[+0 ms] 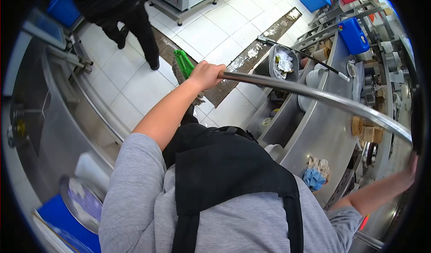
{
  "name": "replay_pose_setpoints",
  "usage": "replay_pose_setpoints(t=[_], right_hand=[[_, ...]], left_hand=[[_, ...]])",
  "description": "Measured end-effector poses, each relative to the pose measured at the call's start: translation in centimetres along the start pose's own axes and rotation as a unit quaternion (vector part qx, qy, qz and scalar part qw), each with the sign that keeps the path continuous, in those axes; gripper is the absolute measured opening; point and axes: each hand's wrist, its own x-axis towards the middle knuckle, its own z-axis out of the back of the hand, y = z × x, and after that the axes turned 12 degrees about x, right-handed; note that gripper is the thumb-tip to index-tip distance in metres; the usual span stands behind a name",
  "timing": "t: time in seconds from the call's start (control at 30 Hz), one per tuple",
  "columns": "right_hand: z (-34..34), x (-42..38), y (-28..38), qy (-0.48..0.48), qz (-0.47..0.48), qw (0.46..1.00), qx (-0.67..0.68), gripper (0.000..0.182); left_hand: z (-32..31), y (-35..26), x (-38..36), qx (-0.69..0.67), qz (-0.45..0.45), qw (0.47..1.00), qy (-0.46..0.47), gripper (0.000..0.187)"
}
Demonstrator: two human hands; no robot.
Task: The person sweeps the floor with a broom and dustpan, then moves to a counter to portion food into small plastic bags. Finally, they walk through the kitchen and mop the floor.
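Note:
My left hand (205, 74) is shut around a long shiny metal broom handle (314, 95) near its lower part. The handle runs from that hand up to the right edge of the view. Its green broom head (184, 63) rests on the tiled floor beside a dark floor drain strip (251, 53). My right hand (409, 170) is at the handle's upper end, closed on a dark grip and partly cut off by the dark rim. My grey shirt and black apron (224, 172) fill the bottom.
Another person in black (130, 15) stands at the top left. A steel counter (323, 136) on the right carries crumpled cloths (316, 174), a blue jug (353, 35) and a grey bin of rubbish (283, 63). More steel units (54, 118) line the left.

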Motion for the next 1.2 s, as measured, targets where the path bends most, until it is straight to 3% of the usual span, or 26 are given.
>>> replay_pose_setpoints(t=[0.1,0.13,0.17,0.2,0.3,0.33,0.4,0.43,0.47,0.5,0.53,0.6,0.63,0.67,0.73,0.77,0.8,0.83,0.93,0.97,1.0,1.07,1.1,1.13,1.2], right_hand=[[7.9,-1.6,7.4,-0.144,-0.016,0.988,0.061,0.03],[4.8,-1.4,3.0,-0.191,0.035,0.975,0.111,0.036],[2.6,-1.2,-1.0,-0.188,0.086,0.978,0.029,0.035],[-0.3,-0.4,-5.4,-0.142,0.05,0.988,0.025,0.038],[-8.0,3.0,-20.5,-0.101,0.091,0.99,0.024,0.035],[-8.3,3.9,-23.8,-0.029,0.042,0.998,0.037,0.037],[-7.3,7.1,-30.0,0.134,-0.038,0.99,-0.007,0.039],[-7.0,7.8,-30.7,0.068,-0.049,0.995,-0.058,0.037],[-6.5,8.5,-31.2,0.006,-0.06,0.992,-0.108,0.035],[-6.9,9.9,-30.5,-0.07,-0.061,0.995,-0.041,0.029],[-8.0,11.1,-30.7,-0.164,-0.001,0.985,-0.055,0.026],[-9.6,13.2,-28.6,-0.337,0.11,0.921,-0.163,0.025],[-7.0,12.9,-23.6,-0.248,0.028,0.96,-0.126,0.017],[-7.2,13.6,-24.9,-0.133,-0.054,0.989,-0.034,0.031],[-5.4,14.8,-25.4,-0.04,0.016,0.994,-0.102,0.032],[-2.8,15.5,-25.1,0.116,0.106,0.986,0.053,0.027],[0.0,16.3,-24.6,0.266,0.189,0.922,0.208,0.028],[0.7,17.0,-23.7,0.267,0.185,0.922,0.211,0.028],[-0.7,18.4,-18.3,0.097,0.092,0.991,0.024,0.018],[-1.6,18.6,-16.5,0.036,0.061,0.997,-0.042,0.025],[-2.1,18.8,-15.4,-0.024,0.03,0.994,-0.105,0.034],[-1.6,19.2,-15.5,-0.084,0.005,0.983,-0.164,0.043],[-1.2,19.9,-16.6,0.077,-0.136,0.982,-0.105,0.051],[-0.9,20.6,-17.8,0.232,-0.274,0.932,-0.039,0.062],[-1.3,21.1,-20.8,0.275,-0.269,0.923,-0.006,0.051]], left_hand=[[-2.8,5.6,3.6,0.003,0.019,0.999,0.049,0.022],[-3.7,6.6,4.8,-0.007,0.017,0.998,0.054,0.022],[-4.4,7.4,5.9,-0.001,-0.014,0.999,0.034,0.022],[-5.0,7.9,7.0,0.006,-0.046,0.999,0.014,0.021],[-6.3,4.8,10.7,-0.26,-0.127,0.95,0.117,0.02],[-6.8,3.9,11.9,-0.294,-0.191,0.929,0.118,0.021],[-6.3,2.0,14.2,-0.293,-0.153,0.894,0.302,0.025],[-7.5,2.2,14.6,-0.298,-0.156,0.889,0.31,0.025],[-9.5,2.7,14.8,-0.298,-0.101,0.899,0.304,0.029],[-11.8,3.2,15.0,-0.295,-0.043,0.908,0.295,0.032],[-14.1,3.4,15.1,-0.299,-0.04,0.906,0.296,0.032],[-18.6,3.4,14.1,-0.277,0.151,0.947,0.064,0.031],[-19.6,3.6,14.3,-0.241,0.161,0.957,0.032,0.028],[-19.3,3.6,14.9,-0.239,0.164,0.956,0.033,0.028],[-16.5,3.6,16.6,-0.325,-0.016,0.944,0.05,0.026],[-14.7,3.5,17.9,-0.323,-0.012,0.945,0.049,0.026],[-12.8,3.3,19.4,-0.339,-0.1,0.92,0.171,0.026],[-12.1,2.9,20.3,-0.348,-0.186,0.871,0.291,0.027],[-12.5,0.6,20.4,-0.313,-0.102,0.896,0.299,0.028],[-13.4,-0.2,20.1,-0.32,-0.018,0.919,0.229,0.027],[-13.8,-1.1,20.0,-0.319,-0.018,0.919,0.23,0.027],[-14.5,-2.2,20.4,-0.346,0.095,0.933,0.011,0.027],[-14.2,-1.8,20.4,-0.343,0.077,0.936,-0.004,0.028],[-14.1,-1.1,20.3,-0.346,0.076,0.935,0.001,0.028],[-14.1,1.2,20.9,-0.394,-0.204,0.895,0.054,0.027]])
